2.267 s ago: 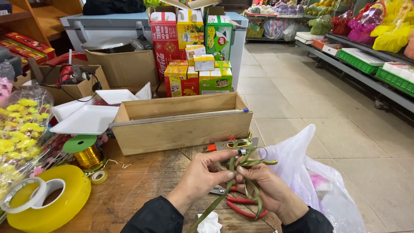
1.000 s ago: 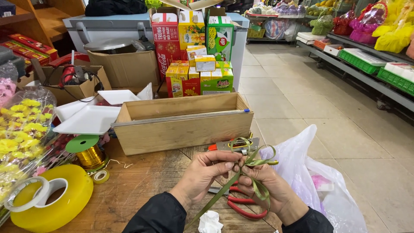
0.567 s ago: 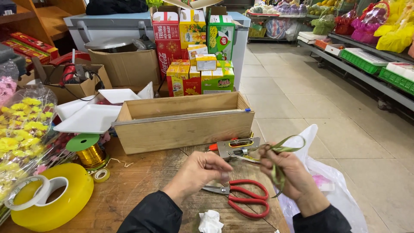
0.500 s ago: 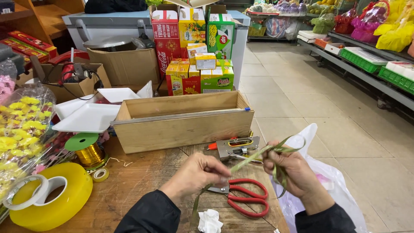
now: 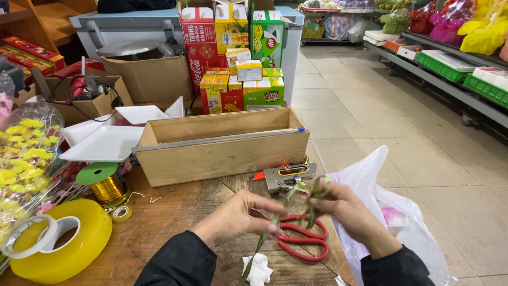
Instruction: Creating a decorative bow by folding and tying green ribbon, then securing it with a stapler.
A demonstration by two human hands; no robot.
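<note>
Pinching the olive-green ribbon [image 5: 275, 220] between thumb and fingertips, the left hand [image 5: 238, 217] keeps its tail taut over the wooden table [image 5: 174, 212], while the right hand [image 5: 346, 212] closes its fingers on the looped end, just above the red scissors [image 5: 301, 238]. Half a second ago the hands were wider apart and the ribbon stretched longer; now they have drawn together near the stapler [image 5: 288, 177].

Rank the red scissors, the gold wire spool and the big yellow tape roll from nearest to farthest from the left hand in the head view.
From the left hand:
1. Red scissors, on the table just to its right, under the fingers.
2. Gold wire spool, up and to the left, beside the wooden box.
3. Big yellow tape roll, at the table's far left.
</note>
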